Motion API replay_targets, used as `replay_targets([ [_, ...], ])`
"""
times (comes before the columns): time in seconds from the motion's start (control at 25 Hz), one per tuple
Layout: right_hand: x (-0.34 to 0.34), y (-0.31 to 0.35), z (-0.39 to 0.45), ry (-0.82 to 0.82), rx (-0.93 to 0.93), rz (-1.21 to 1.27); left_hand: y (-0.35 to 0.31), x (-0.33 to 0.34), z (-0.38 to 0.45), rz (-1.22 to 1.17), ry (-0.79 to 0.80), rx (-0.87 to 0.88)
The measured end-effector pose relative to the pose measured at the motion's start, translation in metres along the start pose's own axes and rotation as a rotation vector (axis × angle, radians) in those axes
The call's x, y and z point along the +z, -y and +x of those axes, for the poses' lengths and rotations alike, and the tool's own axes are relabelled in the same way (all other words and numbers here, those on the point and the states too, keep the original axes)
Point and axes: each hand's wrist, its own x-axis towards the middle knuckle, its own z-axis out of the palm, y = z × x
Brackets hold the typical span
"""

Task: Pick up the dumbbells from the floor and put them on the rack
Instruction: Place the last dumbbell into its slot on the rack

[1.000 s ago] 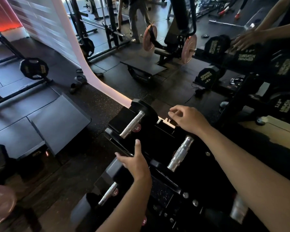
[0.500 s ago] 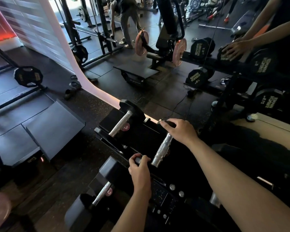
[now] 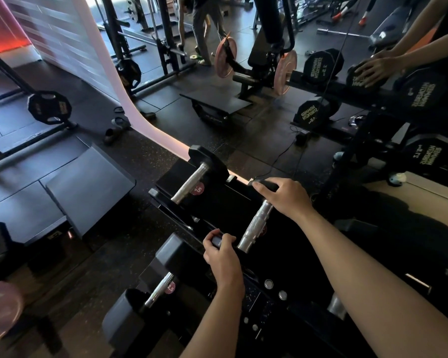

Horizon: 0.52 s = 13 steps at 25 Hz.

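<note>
A black dumbbell with a knurled silver handle lies on the top shelf of the black rack. My left hand is closed over its near black head. My right hand covers its far head by the mirror. To the left on the same shelf rests another dumbbell with a pink label. On the lower shelf a third dumbbell marked 2.5 sits nearer to me.
A mirror on the right reflects larger dumbbells and my arms. A grey step platform lies on the floor at left. Weight plates, squat racks and a plate-loaded machine stand behind; a person bends at the back.
Both hands came down onto the two heads of the middle dumbbell; a second ago they hovered apart above it. The view has shifted slightly.
</note>
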Motion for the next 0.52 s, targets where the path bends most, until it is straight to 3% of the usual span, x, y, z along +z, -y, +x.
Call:
replay_targets([
  [0.2,-0.004,-0.005,-0.004,0.011,0.022,0.037,0.002,0.004,-0.003,0.018,0.014,-0.002],
  [0.4,-0.020,0.006,-0.012,0.142,0.020,0.043,0.007,0.001,0.004,0.009,0.053,-0.062],
  [0.52,-0.050,-0.011,-0.034,0.078,-0.037,0.040,0.018,0.000,-0.007,-0.055,0.059,-0.107],
])
